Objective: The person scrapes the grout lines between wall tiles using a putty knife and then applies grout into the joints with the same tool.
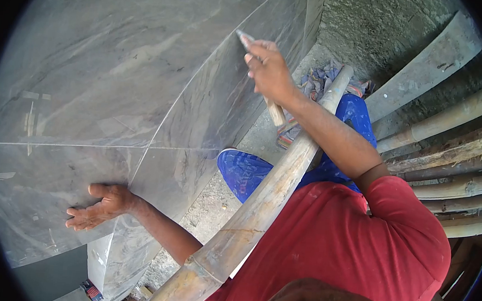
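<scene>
1. Left hand [100, 208] open, palm flat and fingers spread, pressed on lower tile [42, 192], just left of the upright joint.
2. Right hand [269, 68] closed in a fist round tool [275, 112]. Wooden handle sticks out below the fist, grey tip shows above the fingers.
3. Tool tip sits at the slanting joint [202, 72] between the upper tiles. Cannot tell if it actually touches.
4. Tiles grey, veined and glossy. Four meet at a cross of joints up and right of the left hand.
5. Bamboo pole [260, 202] runs diagonally from bottom centre up to the rag, under the right forearm and across the red shirt [335, 241].
6. Rag [315, 83] bunched by the pole's top end, near rough wall [372, 31].
7. Blue trousers [245, 170] show between pole and tiles, knee close to the tile face.
8. Gritty floor [215, 204] strip along the tile edge, between left forearm and knee.
9. More poles [450, 190] stacked at right edge, well apart from both hands.
</scene>
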The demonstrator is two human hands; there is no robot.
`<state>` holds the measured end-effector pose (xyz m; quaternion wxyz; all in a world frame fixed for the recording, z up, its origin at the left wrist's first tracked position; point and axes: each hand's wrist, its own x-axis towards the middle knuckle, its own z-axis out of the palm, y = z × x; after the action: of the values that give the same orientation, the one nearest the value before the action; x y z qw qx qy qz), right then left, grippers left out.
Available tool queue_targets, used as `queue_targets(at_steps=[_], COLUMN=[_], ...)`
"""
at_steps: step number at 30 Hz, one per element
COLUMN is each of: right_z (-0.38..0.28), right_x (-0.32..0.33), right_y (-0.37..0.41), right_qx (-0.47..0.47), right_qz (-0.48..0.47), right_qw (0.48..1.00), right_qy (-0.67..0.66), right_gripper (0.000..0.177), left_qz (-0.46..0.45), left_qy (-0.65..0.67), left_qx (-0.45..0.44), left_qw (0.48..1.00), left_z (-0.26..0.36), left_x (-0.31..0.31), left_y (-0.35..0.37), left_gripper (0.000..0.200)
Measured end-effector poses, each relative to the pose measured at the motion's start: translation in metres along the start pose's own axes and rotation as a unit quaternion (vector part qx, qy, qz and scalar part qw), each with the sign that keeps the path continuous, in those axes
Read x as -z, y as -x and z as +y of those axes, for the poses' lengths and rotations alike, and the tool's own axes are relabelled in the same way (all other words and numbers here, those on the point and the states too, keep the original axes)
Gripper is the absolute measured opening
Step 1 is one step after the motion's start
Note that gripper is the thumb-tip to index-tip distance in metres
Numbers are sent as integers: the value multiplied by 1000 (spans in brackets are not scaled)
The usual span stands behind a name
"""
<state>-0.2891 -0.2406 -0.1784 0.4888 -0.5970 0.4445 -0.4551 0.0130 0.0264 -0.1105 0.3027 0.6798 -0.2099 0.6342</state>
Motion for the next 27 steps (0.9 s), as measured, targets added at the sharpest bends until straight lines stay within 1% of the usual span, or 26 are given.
queue_targets(at_steps=[2,3,5,7,9,10,11,13,14,17,19,21,22,24,27], right_z=[-8,-12,-18,-24,-26,-23,-22,-18,-13,-12,-18,-13,-11,-14,-20], right_x=[5,8,14,11,5,4,6,9,13,8,7,8,10,13,-4], right_y=[13,8,-11,-10,10,18,17,2,-11,-10,5,10,7,-8,5], right_qx=[-9,-11,-50,-49,-51,-37,-40,-57,-39,-19,-23,-18,-20,-47,-47], right_qz=[-79,-79,22,9,-59,-102,-99,-25,-12,-7,-18,-79,-83,15,-11], right_qw=[997,997,997,998,996,994,994,997,998,999,999,997,996,997,997], right_qy=[0,0,-47,-44,-42,-31,-31,-52,-43,-36,-12,-7,-6,-52,-55], right_gripper=[41,41,41,41,41,41,41,42,42,42,42,41,41,43,41], left_qz=[-6,-7,-1,-1,-6,-8,-11,-13,-12,6,-2,-11,-11,-7,-5], left_qy=[-6,-6,-1,-7,-5,-7,-9,-7,-7,-7,-5,-8,-7,-11,-2], left_qx=[12,11,1,-1,-4,1,4,2,0,-9,0,7,3,3,0], left_qw=[1000,1000,1000,1000,1000,1000,1000,1000,1000,1000,1000,1000,1000,1000,1000], left_z=[0,0,-2,-7,-5,-3,-3,-4,-5,-7,-3,-2,-2,-4,-5], left_x=[3,3,2,2,0,1,2,2,2,-1,1,2,2,3,1], left_y=[0,1,0,0,2,1,1,1,1,1,1,1,1,1,0], left_gripper=[90,90,90,88,87,87,88,89,89,89,90,91,91,91,89])
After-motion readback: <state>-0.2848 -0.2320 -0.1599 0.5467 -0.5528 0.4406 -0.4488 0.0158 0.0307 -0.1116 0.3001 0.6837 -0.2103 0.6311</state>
